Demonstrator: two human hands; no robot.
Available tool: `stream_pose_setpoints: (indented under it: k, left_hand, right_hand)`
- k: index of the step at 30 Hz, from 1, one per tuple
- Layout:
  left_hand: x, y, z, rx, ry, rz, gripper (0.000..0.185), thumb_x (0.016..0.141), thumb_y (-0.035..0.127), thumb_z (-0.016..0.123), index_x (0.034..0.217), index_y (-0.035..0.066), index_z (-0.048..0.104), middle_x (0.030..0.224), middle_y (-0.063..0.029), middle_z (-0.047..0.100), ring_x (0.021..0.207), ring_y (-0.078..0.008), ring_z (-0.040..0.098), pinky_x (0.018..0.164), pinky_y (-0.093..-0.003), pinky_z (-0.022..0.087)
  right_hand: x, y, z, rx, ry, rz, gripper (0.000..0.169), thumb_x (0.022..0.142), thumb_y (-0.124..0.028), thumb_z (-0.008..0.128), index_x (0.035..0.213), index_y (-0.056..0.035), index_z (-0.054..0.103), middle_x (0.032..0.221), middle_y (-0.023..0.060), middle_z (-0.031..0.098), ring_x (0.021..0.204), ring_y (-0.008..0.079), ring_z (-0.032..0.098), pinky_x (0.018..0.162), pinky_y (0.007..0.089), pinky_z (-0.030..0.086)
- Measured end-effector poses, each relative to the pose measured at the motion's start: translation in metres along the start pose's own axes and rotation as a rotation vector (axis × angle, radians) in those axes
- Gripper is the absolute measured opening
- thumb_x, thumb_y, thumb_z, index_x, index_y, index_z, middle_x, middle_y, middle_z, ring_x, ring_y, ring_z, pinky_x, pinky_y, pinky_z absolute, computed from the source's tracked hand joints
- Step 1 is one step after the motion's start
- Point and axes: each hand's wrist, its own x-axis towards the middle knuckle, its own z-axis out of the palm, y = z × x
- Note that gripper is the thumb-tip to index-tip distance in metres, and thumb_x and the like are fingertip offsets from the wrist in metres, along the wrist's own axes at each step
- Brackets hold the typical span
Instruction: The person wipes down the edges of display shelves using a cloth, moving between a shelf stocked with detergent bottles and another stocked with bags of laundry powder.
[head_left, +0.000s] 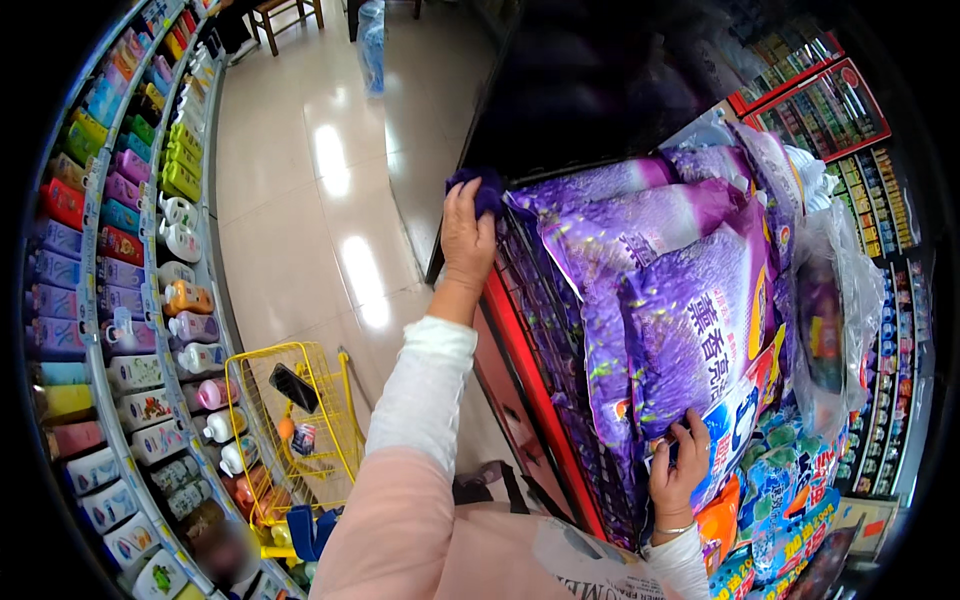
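My left hand (469, 232) is on a dark purple cloth (480, 189), its fingers curled over it, at the near corner of a black surface. Beside it, a black wire rack (540, 300) holds large purple bags of laundry detergent (675, 322). My right hand (681, 469), with a bracelet at the wrist, has bent, slightly spread fingers. It lies by the lower edge of the front purple bag, over a blue and white bag (724, 442); whether it touches them I cannot tell.
Shelves of bottles (180, 300) line the left side. A yellow shopping cart (300, 349) holding a black phone (293, 388) stands beside them. Blue and green detergent bags (787, 487) lie at lower right. A red-edged base (532, 397) runs below the rack. Behind are red-framed shelves (821, 112) and a wooden stool (281, 19).
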Motion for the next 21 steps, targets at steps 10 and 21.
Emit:
stream_pose_setpoints:
  k: [10,21]
  left_hand:
    - [-0.084,-0.104,-0.023,0.337,-0.586,-0.731,0.028,0.076,0.021,0.051,0.098,0.011,0.064,0.098,-0.0167,0.062,0.092,-0.0352,0.058,0.082,-0.0405,0.045]
    - [-0.047,-0.016,-0.010,0.633,-0.653,-0.290,0.042,0.075,0.019,0.054,0.115,0.009,0.055,0.113,-0.0176,0.051,0.097,-0.0342,0.056,0.080,-0.0419,0.047]
  right_hand:
    - [0.005,-0.004,0.003,-0.031,-0.010,-0.011,0.025,0.073,-0.010,0.058,0.094,0.0024,0.054,0.111,0.0240,0.051,0.096,0.0387,0.051,0.083,0.0414,0.041]
    - [0.006,0.000,0.007,-0.024,0.039,-0.035,0.025,0.072,-0.008,0.060,0.094,0.0019,0.056,0.111,0.0224,0.053,0.095,0.0367,0.053,0.081,0.0398,0.043]
